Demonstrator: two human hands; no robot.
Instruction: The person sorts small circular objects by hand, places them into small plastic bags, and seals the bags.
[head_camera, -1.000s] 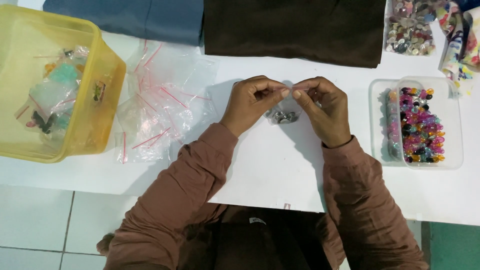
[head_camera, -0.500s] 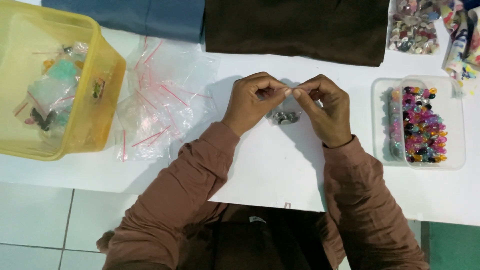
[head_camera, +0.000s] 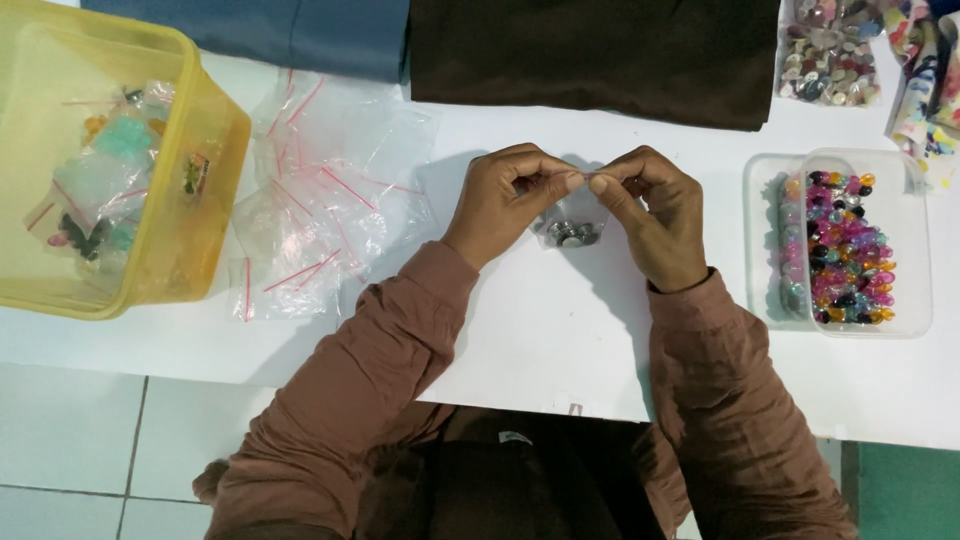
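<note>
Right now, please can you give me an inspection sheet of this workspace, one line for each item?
Surface: white table, mostly bare in front of the person.
Job's things: small clear bag with dark round pieces at the bottom, held up by its top edge.
Clutter: pile of empty clear bags with red strips; yellow tub with filled bags; clear box of coloured beads; bag of pale buttons; brown cloth; blue cloth.
Grippers: left hand and right hand both pinch the bag's top edge.
Cables: nothing seen.
Surroundings: white tiled floor below the table; green floor patch at right.
</note>
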